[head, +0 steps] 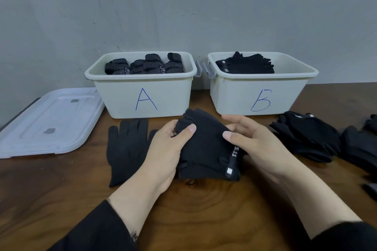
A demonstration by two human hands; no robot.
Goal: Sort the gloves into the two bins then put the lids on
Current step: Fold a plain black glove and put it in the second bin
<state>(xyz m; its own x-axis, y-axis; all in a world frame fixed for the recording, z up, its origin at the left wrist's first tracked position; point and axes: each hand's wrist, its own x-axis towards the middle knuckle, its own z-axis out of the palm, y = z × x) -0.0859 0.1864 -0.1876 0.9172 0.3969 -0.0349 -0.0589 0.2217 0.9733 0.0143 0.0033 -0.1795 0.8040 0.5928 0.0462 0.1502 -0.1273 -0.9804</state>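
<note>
At frame centre, left hand and right hand both grip a plain black knit glove bundle. Its long axis points up-frame between the cream plastic bins; the B-marked bin lies up-right, nearer the right hand.

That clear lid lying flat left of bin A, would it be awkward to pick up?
Probably light and a bit bendy: the lid looks like thin, see-through plastic. It lies flat on the table, so fingers likely need to catch an edge. Its left part seems to overhang the table edge, which may help.
</note>
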